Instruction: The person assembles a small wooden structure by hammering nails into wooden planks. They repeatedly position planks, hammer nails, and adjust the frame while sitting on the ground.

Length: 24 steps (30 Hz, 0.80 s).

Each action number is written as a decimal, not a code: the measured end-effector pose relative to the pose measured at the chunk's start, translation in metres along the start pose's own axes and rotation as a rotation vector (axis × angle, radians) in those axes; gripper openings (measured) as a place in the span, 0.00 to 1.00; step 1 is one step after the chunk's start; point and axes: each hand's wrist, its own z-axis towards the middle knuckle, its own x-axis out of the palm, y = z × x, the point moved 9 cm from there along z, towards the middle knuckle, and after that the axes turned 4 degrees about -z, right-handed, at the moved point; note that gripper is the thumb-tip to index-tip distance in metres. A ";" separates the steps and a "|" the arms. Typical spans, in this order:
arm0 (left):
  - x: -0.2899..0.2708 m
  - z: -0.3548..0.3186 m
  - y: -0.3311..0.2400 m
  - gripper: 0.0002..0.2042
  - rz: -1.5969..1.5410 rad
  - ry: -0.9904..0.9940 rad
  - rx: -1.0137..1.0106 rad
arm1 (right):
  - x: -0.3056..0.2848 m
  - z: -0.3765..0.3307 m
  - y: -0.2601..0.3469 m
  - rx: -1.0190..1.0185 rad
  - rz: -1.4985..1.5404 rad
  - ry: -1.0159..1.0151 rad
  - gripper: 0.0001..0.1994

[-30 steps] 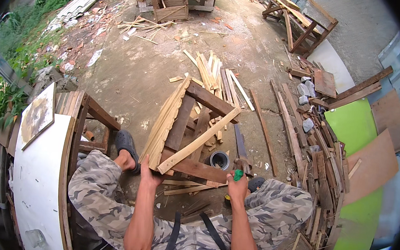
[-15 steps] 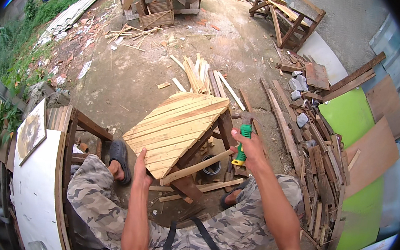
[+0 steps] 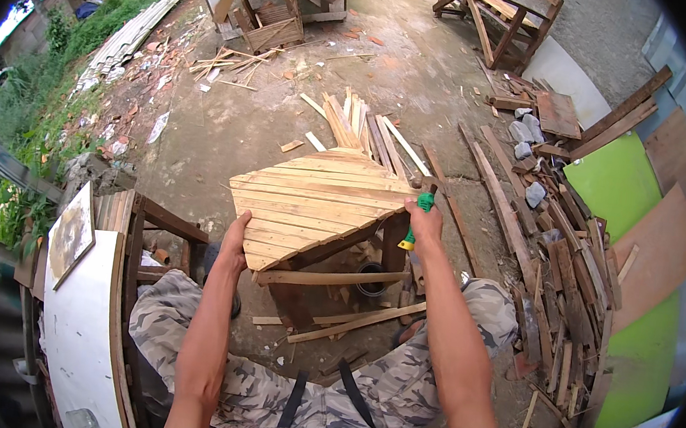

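From far off I see one slatted wooden table (image 3: pixel 318 212) in the near middle and two hands well apart: the left hand (image 3: pixel 234 243) holds its left edge, and the right hand (image 3: pixel 426 224) is wrapped around one green and yellow hammer (image 3: pixel 424 201) by its right corner. I count one round can (image 3: pixel 369 289) below and one white board (image 3: pixel 84 329) at near left; I cannot tell if the hammer has writing.

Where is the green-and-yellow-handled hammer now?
In the head view, the hammer is right of centre, in the right hand, beside the pale slatted wooden top.
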 end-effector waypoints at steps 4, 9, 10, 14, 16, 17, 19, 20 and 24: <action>-0.011 0.033 -0.029 0.26 0.072 -0.003 -0.047 | 0.017 0.006 -0.010 0.025 0.144 0.025 0.14; -0.038 0.070 -0.060 0.24 0.113 -0.009 -0.126 | 0.038 0.009 0.000 -0.140 -0.059 0.066 0.16; -0.044 0.073 -0.066 0.24 0.155 -0.005 -0.115 | 0.043 0.010 -0.001 -0.140 -0.088 0.065 0.16; -0.068 0.082 -0.080 0.24 0.222 -0.033 -0.133 | 0.064 0.011 -0.007 -0.064 0.037 0.174 0.19; -0.078 0.084 -0.082 0.24 0.169 -0.047 -0.169 | 0.077 0.008 -0.013 0.041 0.121 0.294 0.19; -0.078 0.085 -0.083 0.24 0.158 0.002 -0.173 | 0.085 0.005 -0.015 0.102 0.168 0.361 0.19; -0.081 0.092 -0.087 0.24 0.235 -0.011 -0.176 | 0.086 0.003 -0.012 0.118 0.104 0.350 0.19; -0.083 0.093 -0.089 0.24 0.251 -0.021 -0.184 | 0.088 0.001 -0.012 0.134 0.069 0.343 0.19; -0.080 0.093 -0.096 0.22 0.274 -0.050 -0.170 | 0.099 -0.011 -0.012 0.226 0.218 0.404 0.25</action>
